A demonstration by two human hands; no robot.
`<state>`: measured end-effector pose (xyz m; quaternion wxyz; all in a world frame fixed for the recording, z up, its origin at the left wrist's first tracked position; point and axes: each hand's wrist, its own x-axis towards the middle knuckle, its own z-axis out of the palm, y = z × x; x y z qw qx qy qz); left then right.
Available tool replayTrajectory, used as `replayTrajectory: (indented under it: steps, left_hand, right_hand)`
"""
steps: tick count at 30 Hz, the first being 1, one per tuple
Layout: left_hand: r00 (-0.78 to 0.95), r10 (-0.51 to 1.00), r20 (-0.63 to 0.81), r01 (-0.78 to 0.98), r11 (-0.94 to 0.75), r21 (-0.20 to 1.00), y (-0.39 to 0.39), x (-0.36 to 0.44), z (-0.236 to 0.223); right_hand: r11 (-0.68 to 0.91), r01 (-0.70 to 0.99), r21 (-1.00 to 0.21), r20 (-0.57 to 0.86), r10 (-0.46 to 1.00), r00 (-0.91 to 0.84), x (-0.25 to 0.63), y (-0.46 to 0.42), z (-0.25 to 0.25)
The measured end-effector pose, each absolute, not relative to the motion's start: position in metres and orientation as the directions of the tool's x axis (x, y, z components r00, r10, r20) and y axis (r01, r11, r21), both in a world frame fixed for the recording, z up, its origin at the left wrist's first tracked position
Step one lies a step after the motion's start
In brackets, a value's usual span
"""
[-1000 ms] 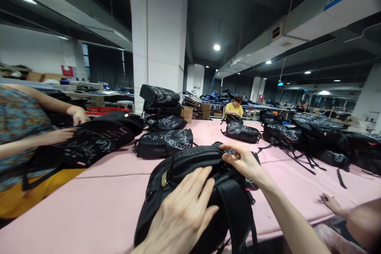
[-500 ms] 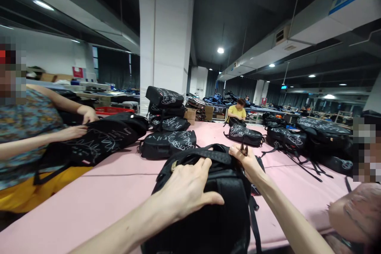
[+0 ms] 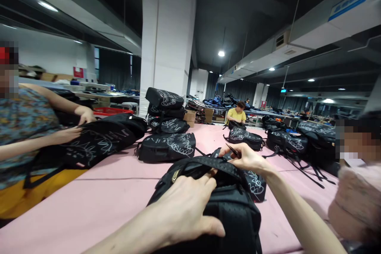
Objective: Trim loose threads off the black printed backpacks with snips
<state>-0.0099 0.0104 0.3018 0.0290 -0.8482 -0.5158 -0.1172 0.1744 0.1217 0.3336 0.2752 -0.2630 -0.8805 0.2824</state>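
Note:
A black backpack stands in front of me on the pink table, its top opening towards the far side. My left hand lies over its upper part, fingers hooked into the opening and thumb stretched across the front panel. The fingertips are partly hidden inside. Just beyond the top edge, my right hand is closed around small dark thread snips, their points to the upper left. Behind the bag, partly covered by it, lies another black backpack with white scribble print.
Printed backpacks are stacked by the pillar, with one lying before them. More bags with loose straps lie at right. A co-worker handles a bag on the left; another person is close on the right.
My right hand has come down behind the backpack's top, and the snips have tipped from upright to leftward. The backpack's top has shifted slightly lower. The person at right has leaned in.

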Motion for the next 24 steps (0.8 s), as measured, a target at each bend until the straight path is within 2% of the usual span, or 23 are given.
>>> replayTrajectory:
  steps: [4, 7, 9, 13, 15, 19, 22, 24]
  left_hand:
    - [0.454, 0.872, 0.185, 0.874, -0.476, 0.099, 0.008, -0.007, 0.305]
    - [0.435, 0.882, 0.18, 0.884, -0.457, 0.102, 0.006, -0.005, 0.304]
    - [0.421, 0.886, 0.195, 0.891, -0.444, 0.093, 0.004, -0.004, 0.303]
    - [0.446, 0.874, 0.196, 0.884, -0.464, 0.055, -0.003, -0.004, 0.298]
    - [0.482, 0.86, 0.17, 0.868, -0.494, 0.039, -0.007, -0.006, 0.298]
    - [0.567, 0.822, 0.052, 0.822, -0.569, 0.026, -0.005, -0.01, 0.305]
    - [0.611, 0.784, -0.104, 0.791, -0.607, 0.072, 0.001, -0.012, 0.314]
    - [0.619, 0.779, -0.104, 0.785, -0.606, 0.13, 0.003, -0.016, 0.319]
  right_hand:
    - [0.76, 0.251, -0.599, 0.328, 0.519, -0.79, 0.155, 0.124, 0.333]
    - [0.77, 0.24, -0.591, 0.27, 0.469, -0.841, 0.139, 0.125, 0.327]
    - [0.756, 0.27, -0.596, 0.267, 0.504, -0.821, 0.131, 0.128, 0.319]
    - [0.708, 0.431, -0.559, 0.394, 0.684, -0.614, 0.123, 0.137, 0.305]
    - [0.669, 0.475, -0.572, 0.395, 0.732, -0.555, 0.122, 0.141, 0.301]
    - [0.604, 0.448, -0.659, 0.345, 0.772, -0.533, 0.122, 0.143, 0.299]
    - [0.584, 0.415, -0.698, 0.324, 0.774, -0.544, 0.122, 0.14, 0.3]
    - [0.589, 0.391, -0.707, 0.33, 0.764, -0.554, 0.123, 0.138, 0.301]
